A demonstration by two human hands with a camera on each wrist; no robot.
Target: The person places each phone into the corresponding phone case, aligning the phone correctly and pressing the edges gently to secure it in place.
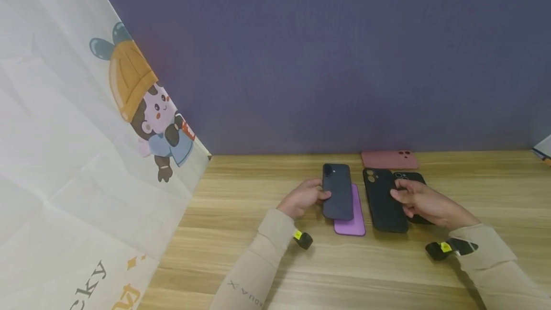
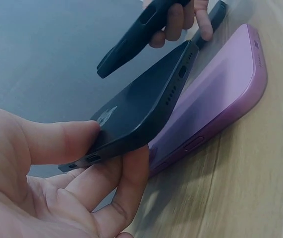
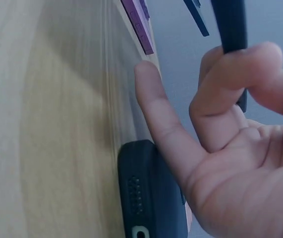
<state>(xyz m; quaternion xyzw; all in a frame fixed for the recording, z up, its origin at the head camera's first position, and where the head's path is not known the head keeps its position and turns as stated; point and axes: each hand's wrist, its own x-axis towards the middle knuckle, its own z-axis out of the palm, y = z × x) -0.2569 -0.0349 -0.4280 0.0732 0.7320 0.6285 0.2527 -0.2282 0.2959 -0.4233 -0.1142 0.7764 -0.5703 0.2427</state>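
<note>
A dark phone (image 1: 337,195) is pinched by the left hand (image 1: 303,197) just above what seems to be a purple phone (image 1: 352,227) on the wooden table (image 1: 241,204), while a black phone case (image 1: 383,204) with camera holes is pinched by the right hand (image 1: 425,202) above another black case (image 3: 151,193) that is laid there.

Smooth wood grain covers the tabletop (image 1: 241,200) at lower centre. Right of centre, the dark phone (image 1: 338,194) and black case (image 1: 382,204) look smooth and matt, the purple phone (image 1: 357,220) glossy. The left's white sheet (image 1: 38,157) resembles creased cloth; the backdrop (image 1: 318,56) above looks matt.
</note>
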